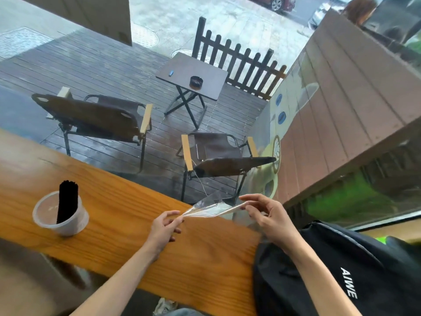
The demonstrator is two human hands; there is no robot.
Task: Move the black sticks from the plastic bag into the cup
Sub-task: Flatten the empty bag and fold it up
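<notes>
Spanning the window front, a wooden counter [127, 226] overlooks wet decking [127, 71].

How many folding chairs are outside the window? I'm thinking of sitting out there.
2. One chair stands at the left on the deck, the other chair at the right, closer to the counter; both stand nearer than the small table. More may be out of view.

We sit at a wooden counter [118, 224] facing a window; outside, two folding chairs [98, 117], a small table [193, 74] and a picket fence [239, 62] stand on dark decking [91, 62].
</notes>
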